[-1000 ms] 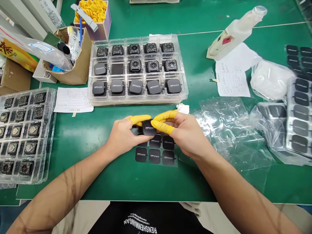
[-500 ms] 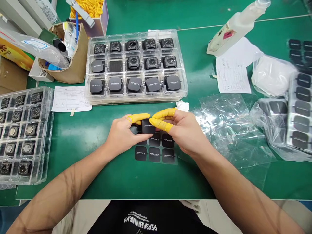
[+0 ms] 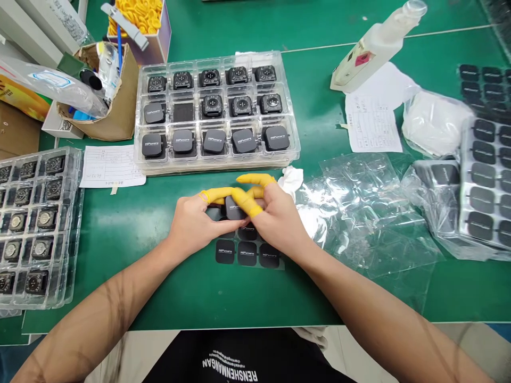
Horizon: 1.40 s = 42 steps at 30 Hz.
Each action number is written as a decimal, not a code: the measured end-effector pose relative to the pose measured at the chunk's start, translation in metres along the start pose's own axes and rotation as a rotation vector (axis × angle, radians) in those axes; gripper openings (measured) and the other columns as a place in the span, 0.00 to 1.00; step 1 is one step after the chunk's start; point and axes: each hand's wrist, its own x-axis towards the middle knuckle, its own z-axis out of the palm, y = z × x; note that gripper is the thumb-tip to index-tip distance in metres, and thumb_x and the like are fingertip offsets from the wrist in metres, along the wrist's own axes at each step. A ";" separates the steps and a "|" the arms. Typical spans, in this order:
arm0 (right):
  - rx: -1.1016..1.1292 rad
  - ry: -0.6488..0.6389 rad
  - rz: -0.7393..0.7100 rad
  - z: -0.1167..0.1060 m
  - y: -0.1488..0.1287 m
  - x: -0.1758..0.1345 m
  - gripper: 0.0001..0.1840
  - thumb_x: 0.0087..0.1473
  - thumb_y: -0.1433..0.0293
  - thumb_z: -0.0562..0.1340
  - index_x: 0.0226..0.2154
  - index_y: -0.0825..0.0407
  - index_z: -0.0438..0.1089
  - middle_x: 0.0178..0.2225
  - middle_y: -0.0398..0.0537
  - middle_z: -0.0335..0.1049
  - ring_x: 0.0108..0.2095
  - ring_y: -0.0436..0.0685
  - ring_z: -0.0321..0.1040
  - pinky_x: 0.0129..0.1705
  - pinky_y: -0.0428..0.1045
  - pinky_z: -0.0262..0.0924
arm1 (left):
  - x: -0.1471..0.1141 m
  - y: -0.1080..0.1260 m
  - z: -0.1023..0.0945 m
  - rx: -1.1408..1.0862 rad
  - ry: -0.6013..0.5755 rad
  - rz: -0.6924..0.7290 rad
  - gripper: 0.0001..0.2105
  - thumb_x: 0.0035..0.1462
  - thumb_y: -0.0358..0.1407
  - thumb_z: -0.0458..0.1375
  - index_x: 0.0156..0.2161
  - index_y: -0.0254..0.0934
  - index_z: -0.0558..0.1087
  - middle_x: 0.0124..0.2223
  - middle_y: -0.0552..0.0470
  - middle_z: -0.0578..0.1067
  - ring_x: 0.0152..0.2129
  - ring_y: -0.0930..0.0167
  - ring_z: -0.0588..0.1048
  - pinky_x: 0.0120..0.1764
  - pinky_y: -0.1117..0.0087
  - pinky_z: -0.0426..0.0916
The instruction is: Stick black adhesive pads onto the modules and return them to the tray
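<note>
My left hand (image 3: 197,215), yellow finger cots on its fingers, is closed on a square black smartwatch case (image 3: 232,211). The case's face carries a dark film marked "HiFuture". My right hand (image 3: 275,213) is at the same case. Its yellow-covered thumb lies across the upper right of the face, another finger is behind the edge, and the index finger is lifted off. Below both hands lies a sheet of black "HiFuture" films (image 3: 247,254), partly covered by the hands. Beyond them, a clear plastic tray (image 3: 217,165) holds several watch cases, some face up with "HiFuture" films, others back up.
At left are another tray of watches (image 3: 40,218), a paper slip (image 3: 107,166) and a cardboard box (image 3: 120,106) of supplies. To the right lie crumpled clear film (image 3: 359,197), a white wipe (image 3: 291,180), a spray bottle (image 3: 367,50) and sheets of black films (image 3: 481,173).
My right index finger has lifted away from the watch case, and the thumb has slid leftward over its face. The left hand keeps its hold. The whole view has shifted slightly.
</note>
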 end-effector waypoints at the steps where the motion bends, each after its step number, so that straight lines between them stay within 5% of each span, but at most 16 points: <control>1: 0.029 0.022 0.012 0.002 0.002 0.001 0.27 0.61 0.46 0.64 0.53 0.45 0.66 0.29 0.40 0.72 0.26 0.54 0.73 0.29 0.52 0.72 | 0.000 0.000 0.000 -0.014 0.000 -0.018 0.24 0.45 0.40 0.77 0.49 0.41 0.83 0.42 0.52 0.87 0.39 0.64 0.85 0.48 0.64 0.80; 7: -0.027 -0.091 -0.043 0.001 0.003 -0.002 0.31 0.55 0.49 0.70 0.56 0.44 0.67 0.36 0.43 0.76 0.30 0.54 0.75 0.34 0.52 0.73 | 0.001 0.001 0.001 0.031 -0.020 -0.017 0.23 0.45 0.39 0.76 0.49 0.40 0.83 0.42 0.52 0.87 0.38 0.63 0.85 0.48 0.62 0.80; 10: -0.043 -0.028 0.058 -0.008 -0.004 -0.001 0.28 0.58 0.44 0.65 0.50 0.47 0.70 0.29 0.42 0.73 0.23 0.52 0.69 0.26 0.50 0.69 | 0.002 0.000 0.000 -0.008 -0.023 -0.047 0.25 0.44 0.40 0.77 0.50 0.40 0.83 0.43 0.51 0.87 0.37 0.64 0.85 0.47 0.63 0.80; 13: -0.070 0.005 0.086 -0.014 -0.014 0.004 0.32 0.54 0.41 0.67 0.48 0.48 0.71 0.31 0.44 0.73 0.25 0.52 0.70 0.26 0.49 0.70 | 0.001 0.000 -0.001 -0.067 -0.059 -0.083 0.28 0.44 0.41 0.78 0.52 0.40 0.83 0.44 0.51 0.87 0.39 0.63 0.85 0.48 0.63 0.80; 21: -0.178 -0.148 0.093 -0.009 -0.040 0.008 0.34 0.42 0.48 0.77 0.44 0.50 0.74 0.34 0.48 0.77 0.30 0.55 0.73 0.31 0.51 0.72 | 0.000 0.000 -0.004 -0.142 -0.101 -0.129 0.30 0.47 0.45 0.76 0.56 0.41 0.80 0.50 0.50 0.86 0.45 0.61 0.85 0.53 0.61 0.79; 24: -0.169 -0.077 -0.051 -0.007 -0.070 0.030 0.29 0.40 0.50 0.79 0.38 0.50 0.76 0.35 0.50 0.78 0.33 0.57 0.74 0.31 0.53 0.72 | -0.001 -0.002 -0.002 -0.175 -0.090 -0.126 0.28 0.52 0.44 0.74 0.57 0.40 0.79 0.50 0.49 0.86 0.47 0.61 0.85 0.54 0.61 0.78; 27: -0.267 0.002 -0.313 0.018 -0.102 0.080 0.15 0.51 0.59 0.74 0.37 0.51 0.77 0.38 0.52 0.79 0.34 0.58 0.74 0.34 0.54 0.72 | -0.001 -0.004 -0.001 -0.164 -0.062 -0.101 0.18 0.61 0.33 0.64 0.57 0.39 0.79 0.49 0.49 0.86 0.46 0.65 0.85 0.55 0.62 0.78; 32: -0.827 0.060 -0.429 0.063 -0.126 0.154 0.11 0.59 0.69 0.67 0.44 0.54 0.80 0.43 0.58 0.79 0.42 0.64 0.76 0.45 0.60 0.70 | -0.002 -0.007 0.000 -0.131 -0.053 -0.038 0.16 0.61 0.28 0.61 0.52 0.43 0.82 0.47 0.54 0.87 0.44 0.66 0.86 0.54 0.64 0.79; 36: -1.204 0.264 -0.443 0.049 -0.113 0.155 0.17 0.63 0.64 0.63 0.48 0.56 0.80 0.50 0.68 0.77 0.47 0.72 0.75 0.48 0.64 0.67 | -0.001 -0.010 0.001 -0.122 -0.055 -0.011 0.17 0.60 0.26 0.60 0.52 0.42 0.82 0.48 0.53 0.86 0.44 0.66 0.85 0.53 0.66 0.79; 42: -1.150 0.041 -0.278 0.019 -0.107 0.158 0.20 0.57 0.59 0.70 0.46 0.56 0.81 0.34 0.55 0.80 0.35 0.62 0.74 0.41 0.57 0.66 | -0.001 -0.010 0.001 -0.109 -0.074 0.005 0.18 0.60 0.26 0.58 0.52 0.40 0.81 0.49 0.53 0.86 0.46 0.67 0.85 0.55 0.66 0.79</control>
